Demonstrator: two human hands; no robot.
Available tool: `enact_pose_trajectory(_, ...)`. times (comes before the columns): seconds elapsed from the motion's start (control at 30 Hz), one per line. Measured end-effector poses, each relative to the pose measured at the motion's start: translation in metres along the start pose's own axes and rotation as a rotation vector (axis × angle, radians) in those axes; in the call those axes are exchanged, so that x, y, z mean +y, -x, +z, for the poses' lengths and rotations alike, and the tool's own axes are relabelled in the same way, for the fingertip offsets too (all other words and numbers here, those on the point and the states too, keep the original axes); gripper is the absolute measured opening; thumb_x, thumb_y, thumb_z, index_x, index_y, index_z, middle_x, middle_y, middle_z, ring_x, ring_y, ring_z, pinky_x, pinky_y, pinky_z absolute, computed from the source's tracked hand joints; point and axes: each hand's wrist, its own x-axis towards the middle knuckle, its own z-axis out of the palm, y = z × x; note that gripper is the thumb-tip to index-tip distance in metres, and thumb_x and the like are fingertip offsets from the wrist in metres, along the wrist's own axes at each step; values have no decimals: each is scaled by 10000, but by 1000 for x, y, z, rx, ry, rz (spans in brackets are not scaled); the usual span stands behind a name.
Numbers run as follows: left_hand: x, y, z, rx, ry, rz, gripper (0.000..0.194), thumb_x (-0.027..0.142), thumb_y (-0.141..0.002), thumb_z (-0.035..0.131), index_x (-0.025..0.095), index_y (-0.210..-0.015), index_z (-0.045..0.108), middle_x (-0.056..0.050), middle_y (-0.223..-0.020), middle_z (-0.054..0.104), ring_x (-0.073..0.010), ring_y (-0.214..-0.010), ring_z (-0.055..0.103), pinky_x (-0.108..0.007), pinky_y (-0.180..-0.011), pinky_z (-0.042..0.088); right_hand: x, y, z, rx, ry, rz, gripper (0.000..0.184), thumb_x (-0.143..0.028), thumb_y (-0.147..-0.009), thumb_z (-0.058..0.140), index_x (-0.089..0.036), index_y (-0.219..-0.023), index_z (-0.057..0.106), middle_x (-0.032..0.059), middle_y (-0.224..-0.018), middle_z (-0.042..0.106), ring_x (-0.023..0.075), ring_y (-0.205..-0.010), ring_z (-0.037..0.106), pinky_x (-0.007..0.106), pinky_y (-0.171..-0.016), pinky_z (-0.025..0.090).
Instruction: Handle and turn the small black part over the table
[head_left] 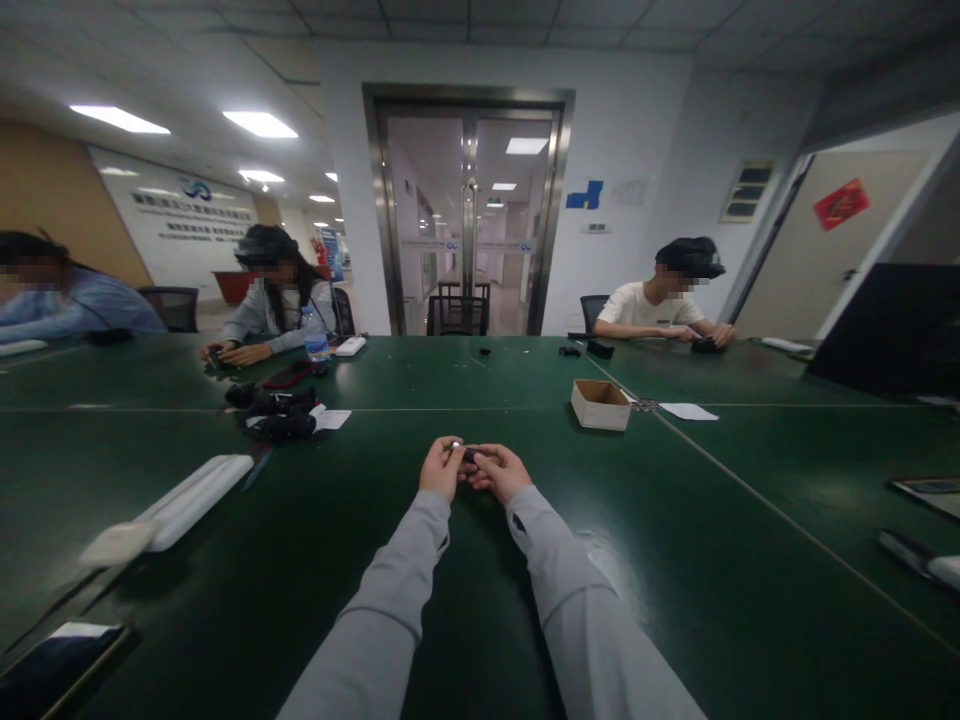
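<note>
Both my hands meet over the green table, fingers curled inward. Between them is a small dark object, too small to name, with a bright spot at its left end. My left hand pinches the left end between thumb and fingers. On the other side, my right hand has its thumb and fingers closed on the right part. The fingers cover much of the object.
An open box stands ahead to the right, beside a paper. To the left lie a white power strip, a phone and black gear. A water bottle stands farther back. Several people sit across the table.
</note>
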Motion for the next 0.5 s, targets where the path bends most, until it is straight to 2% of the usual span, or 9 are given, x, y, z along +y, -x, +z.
enact_pose_trajectory(0.13,0,-6,5,10,-58,-10,441,489,-581,663,138,-812,528,-52,-801,605,-99,-569,583,-151,-434,409,-1,-1,-9,101,58,-110,463,-349,-530,768,-169,-857,494,-19,-558,586,132,-440,576,206,-388,470)
enact_pose_trajectory(0.23,0,-10,3,42,-61,-46,434,459,-547,707,122,-773,553,-22,-671,579,-83,-514,554,-165,-436,433,-3,0,-10,101,106,-143,451,-355,-538,755,-163,-864,509,-17,-580,586,128,-464,580,202,-400,468)
enact_pose_trajectory(0.37,3,-10,-3,-5,74,-191,388,362,-545,745,113,-773,554,-35,-638,604,-114,-548,596,-207,-507,494,-4,1,-9,90,110,-146,446,-362,-547,743,-154,-866,511,-12,-581,588,118,-466,571,194,-401,462)
enact_pose_trajectory(0.5,6,-6,-3,-26,86,-179,338,346,-572,732,113,-752,568,-67,-666,633,-146,-608,621,-232,-541,512,-4,2,-9,109,98,-151,438,-359,-553,736,-157,-871,513,-16,-588,585,101,-446,553,184,-389,457)
